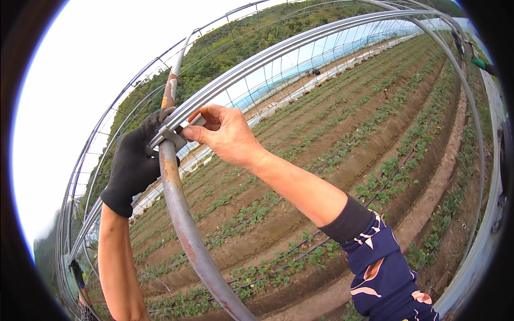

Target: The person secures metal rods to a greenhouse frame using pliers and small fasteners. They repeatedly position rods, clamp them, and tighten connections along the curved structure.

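A rusty grey steel pipe point(179, 203) curves up past me, and a long silvery metal rail point(251, 63) crosses it. At the crossing, a grey metal clip point(172, 136) sits around the pipe, against the rail's end. My left hand point(134, 163), in a black glove, is closed round the crossing from the left and behind, with a fingertip showing past the pipe. Bare, my right hand point(230, 136) pinches the clip's right side between thumb and fingers. Part of the clip is hidden behind those fingers.
Low green plants point(342, 152) grow in soil rows below, with thin black hoses point(316, 247) along them. Curved frame hoops point(474, 112) and wires surround me. A co-worker's green-gloved hand point(478, 62) shows at the right edge.
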`<action>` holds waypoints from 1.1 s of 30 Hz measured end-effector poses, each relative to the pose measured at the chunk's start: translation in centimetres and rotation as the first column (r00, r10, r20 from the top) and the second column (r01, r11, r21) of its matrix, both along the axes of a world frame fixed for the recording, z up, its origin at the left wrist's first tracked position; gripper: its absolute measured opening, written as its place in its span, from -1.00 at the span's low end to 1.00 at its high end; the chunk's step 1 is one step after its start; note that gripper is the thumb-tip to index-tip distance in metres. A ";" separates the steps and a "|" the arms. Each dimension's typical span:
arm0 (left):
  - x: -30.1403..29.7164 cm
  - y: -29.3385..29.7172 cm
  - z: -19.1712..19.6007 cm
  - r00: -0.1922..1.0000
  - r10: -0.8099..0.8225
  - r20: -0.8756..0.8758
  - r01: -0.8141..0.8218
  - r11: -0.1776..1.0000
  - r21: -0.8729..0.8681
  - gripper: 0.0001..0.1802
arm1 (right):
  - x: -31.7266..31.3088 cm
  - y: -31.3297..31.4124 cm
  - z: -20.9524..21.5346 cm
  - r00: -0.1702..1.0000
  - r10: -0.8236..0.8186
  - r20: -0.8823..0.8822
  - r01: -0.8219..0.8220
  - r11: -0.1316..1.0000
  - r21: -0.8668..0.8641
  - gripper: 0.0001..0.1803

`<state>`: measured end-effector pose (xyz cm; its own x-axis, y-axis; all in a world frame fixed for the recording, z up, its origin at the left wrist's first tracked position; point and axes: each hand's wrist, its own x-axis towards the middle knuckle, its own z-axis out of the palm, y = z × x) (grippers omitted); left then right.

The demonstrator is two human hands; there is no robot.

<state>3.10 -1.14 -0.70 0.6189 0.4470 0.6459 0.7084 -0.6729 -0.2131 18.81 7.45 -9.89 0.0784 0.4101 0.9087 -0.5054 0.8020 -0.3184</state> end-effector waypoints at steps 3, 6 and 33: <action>0.2 -0.6 0.3 0.993 0.116 0.015 -0.115 0.993 -0.035 -0.27 | 0.0 -0.3 0.1 0.999 -0.023 0.024 0.023 1.000 0.001 -0.78; 0.0 -0.8 0.4 0.991 0.132 0.030 -0.131 0.990 -0.047 -0.30 | -0.5 0.1 0.2 1.000 0.020 0.016 -0.021 0.999 0.032 -0.79; -1.0 0.8 0.1 0.997 -0.059 -0.046 0.064 0.993 0.102 -0.38 | -0.3 -1.0 2.3 0.974 0.085 0.210 -0.062 0.991 -0.116 -0.84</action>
